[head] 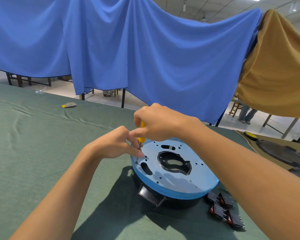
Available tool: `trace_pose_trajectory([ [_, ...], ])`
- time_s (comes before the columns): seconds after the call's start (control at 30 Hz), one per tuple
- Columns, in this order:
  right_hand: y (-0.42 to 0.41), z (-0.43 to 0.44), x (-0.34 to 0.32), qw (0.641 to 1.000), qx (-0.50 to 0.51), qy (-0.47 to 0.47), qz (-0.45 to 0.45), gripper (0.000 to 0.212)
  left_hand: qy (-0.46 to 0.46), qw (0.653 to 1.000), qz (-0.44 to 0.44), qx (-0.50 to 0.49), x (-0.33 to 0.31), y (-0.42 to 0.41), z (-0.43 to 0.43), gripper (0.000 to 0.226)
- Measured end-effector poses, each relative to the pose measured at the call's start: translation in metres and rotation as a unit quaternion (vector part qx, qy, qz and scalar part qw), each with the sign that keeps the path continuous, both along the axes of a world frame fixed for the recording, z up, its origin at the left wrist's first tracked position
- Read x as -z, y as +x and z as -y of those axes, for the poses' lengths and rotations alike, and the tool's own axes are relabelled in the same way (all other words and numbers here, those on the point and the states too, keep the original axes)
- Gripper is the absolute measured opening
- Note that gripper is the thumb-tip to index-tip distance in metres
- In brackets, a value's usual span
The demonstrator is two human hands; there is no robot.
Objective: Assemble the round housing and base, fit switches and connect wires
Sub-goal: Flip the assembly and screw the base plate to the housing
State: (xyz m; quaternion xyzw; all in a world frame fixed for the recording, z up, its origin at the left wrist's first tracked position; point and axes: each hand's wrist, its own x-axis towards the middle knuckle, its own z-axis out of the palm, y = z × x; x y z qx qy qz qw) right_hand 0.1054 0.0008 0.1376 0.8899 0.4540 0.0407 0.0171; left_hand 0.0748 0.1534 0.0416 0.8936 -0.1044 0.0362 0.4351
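A round black housing [173, 201] lies on the green cloth with a blue-filmed metal base plate [177, 177] on top of it. My right hand [156, 122] grips the yellow handle of a small screwdriver [140, 135], held upright with its tip at a hole near the plate's left rim. My left hand [118, 144] pinches the screwdriver's thin shaft just above the plate, fingers closed around it. Several black rocker switches [223, 210] with red markings lie in a loose pile right of the housing.
The table is covered in green cloth [33, 153]. A small grey and yellow piece [69, 105] lies far left at the back. A second dark round part [282, 155] sits on a brown mat at the right. Blue and mustard curtains hang behind.
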Motion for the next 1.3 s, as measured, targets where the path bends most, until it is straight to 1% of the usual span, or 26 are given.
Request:
trace_pose_trajectory([
  [0.07,-0.002,0.001,-0.003,1.0,-0.027,-0.004,-0.005,0.027,0.002,1.0,-0.01,0.013,-0.001,-0.001,-0.002,0.007],
  [0.17,-0.003,0.0,-0.001,0.999,-0.014,0.034,0.008,0.011,0.008,1.0,-0.017,0.024,0.0,-0.001,-0.001,0.011],
  [0.23,-0.003,-0.001,0.004,0.998,0.02,0.053,0.016,0.018,0.009,1.0,-0.017,0.001,0.001,0.0,0.0,0.008],
  [0.3,-0.003,-0.002,0.007,0.997,0.041,0.053,0.035,0.024,-0.001,1.0,-0.009,-0.012,0.003,0.001,0.0,0.015],
  [0.33,-0.003,-0.002,0.008,0.997,0.045,0.046,0.044,0.027,0.0,1.0,-0.001,-0.011,0.004,0.002,-0.001,0.018],
  [0.4,-0.004,0.001,0.004,0.998,0.033,0.027,0.037,0.03,0.015,1.0,0.01,0.002,0.004,0.002,-0.001,0.018],
  [0.5,-0.004,0.003,-0.002,1.0,-0.005,0.026,0.011,0.021,0.033,0.999,-0.005,0.035,0.001,0.0,-0.002,0.014],
  [0.57,-0.004,0.002,-0.002,0.999,-0.004,0.046,0.021,0.014,0.038,0.998,-0.016,0.037,0.001,0.001,-0.002,0.011],
  [0.63,-0.005,0.001,0.004,0.997,0.012,0.054,0.055,0.017,0.031,0.999,-0.016,0.018,0.002,0.002,0.0,0.006],
  [0.7,-0.005,-0.001,0.007,0.996,0.027,0.056,0.069,0.021,0.01,1.0,-0.005,0.005,0.004,0.003,0.001,0.011],
  [0.77,-0.004,0.0,0.006,0.998,0.027,0.041,0.05,0.029,0.002,1.0,0.004,0.016,0.005,0.003,0.0,0.02],
  [0.83,-0.004,0.002,0.0,0.999,0.007,0.008,0.03,0.026,0.009,0.999,0.0,0.04,0.003,0.001,-0.001,0.025],
  [0.9,-0.005,0.003,-0.005,1.0,0.001,-0.005,0.008,0.02,0.017,0.999,-0.014,0.049,0.002,0.0,-0.002,0.021],
  [0.97,-0.006,0.004,-0.005,1.0,0.014,0.019,0.0,0.016,0.027,0.998,-0.025,0.042,0.002,0.001,-0.002,0.014],
  [1.03,-0.007,0.001,0.0,0.999,0.032,0.034,0.026,0.024,0.024,0.999,-0.024,0.026,0.004,0.001,0.001,0.011],
  [1.1,-0.003,-0.001,0.004,0.997,0.043,0.039,0.041,0.034,0.026,1.0,-0.011,0.014,0.005,0.002,0.002,0.017],
  [1.13,-0.002,-0.001,0.005,0.998,0.044,0.035,0.039,0.034,0.032,0.999,-0.006,0.016,0.005,0.002,0.003,0.019],
  [1.23,-0.002,0.0,-0.001,1.0,0.022,0.012,0.014,0.023,0.047,0.998,-0.009,0.032,0.003,0.001,0.003,0.026],
  [1.3,-0.003,0.002,-0.003,1.0,0.011,0.026,0.008,0.019,0.046,0.998,-0.014,0.034,0.002,0.0,0.003,0.025],
])
